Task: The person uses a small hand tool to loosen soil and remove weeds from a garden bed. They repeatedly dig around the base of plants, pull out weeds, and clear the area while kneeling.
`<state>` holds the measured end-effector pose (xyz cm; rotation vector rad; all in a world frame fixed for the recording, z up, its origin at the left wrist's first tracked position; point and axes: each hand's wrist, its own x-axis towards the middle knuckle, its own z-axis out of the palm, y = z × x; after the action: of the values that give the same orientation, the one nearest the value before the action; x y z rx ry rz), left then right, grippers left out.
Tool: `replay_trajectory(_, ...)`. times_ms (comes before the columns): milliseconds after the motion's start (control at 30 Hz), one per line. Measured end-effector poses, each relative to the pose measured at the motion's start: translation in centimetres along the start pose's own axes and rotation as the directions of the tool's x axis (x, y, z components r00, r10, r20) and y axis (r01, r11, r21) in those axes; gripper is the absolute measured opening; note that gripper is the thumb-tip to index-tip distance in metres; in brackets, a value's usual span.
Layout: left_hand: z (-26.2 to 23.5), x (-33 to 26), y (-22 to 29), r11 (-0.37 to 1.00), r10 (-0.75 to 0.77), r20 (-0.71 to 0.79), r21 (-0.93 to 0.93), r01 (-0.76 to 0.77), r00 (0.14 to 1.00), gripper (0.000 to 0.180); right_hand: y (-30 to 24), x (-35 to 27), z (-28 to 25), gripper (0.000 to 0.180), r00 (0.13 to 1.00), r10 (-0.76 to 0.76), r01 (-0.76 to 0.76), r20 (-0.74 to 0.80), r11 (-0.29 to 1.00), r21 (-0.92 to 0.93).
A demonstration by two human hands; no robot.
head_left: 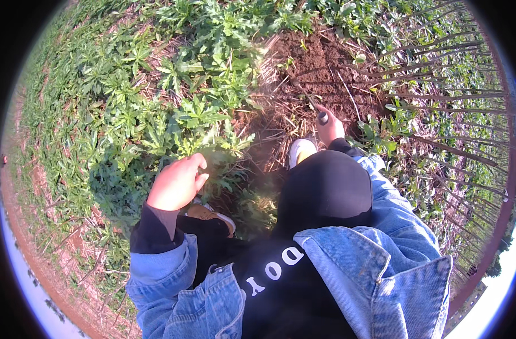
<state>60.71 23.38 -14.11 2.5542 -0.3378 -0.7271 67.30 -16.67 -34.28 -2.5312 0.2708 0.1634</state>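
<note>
My left hand [176, 182] hovers over the leafy green plants [198, 116] at the left, fingers loosely bent. Thumb and forefinger are apart, and I see nothing between them. My right hand [331, 130], beyond my bent knee, is closed round the dark handle of a long, thin hand tool [322, 117]. Its narrow shaft or blade points forward and left, toward dry straw and a patch of bare reddish soil [320, 65]. Shadow and straw obscure the far end, so its exact kind cannot be told.
My right knee [326, 186] rises between my arms. One shoe [302, 151] stands by the straw, the other [215, 217] under my left forearm. Bare upright stalks [456, 107] crowd the right side. Green weeds spread across the left and far ground.
</note>
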Motion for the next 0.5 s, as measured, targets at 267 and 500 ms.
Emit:
replay_trajectory(267, 0.9, 1.4, -1.8, 1.000, -0.010, 0.054, -0.022, 0.011, 0.998, 0.022, -1.8, 6.0, 2.9, 0.040, 0.923, 0.297, -0.341, 0.244, 0.344, 0.875)
replay_trajectory(500, 0.1, 2.4, -1.5, 0.998, -0.064, 0.044, -0.013, 0.064, 0.997, 0.022, 1.2, -0.1, -3.1, 0.045, 0.939, 0.292, -0.264, 0.185, 0.262, 0.928)
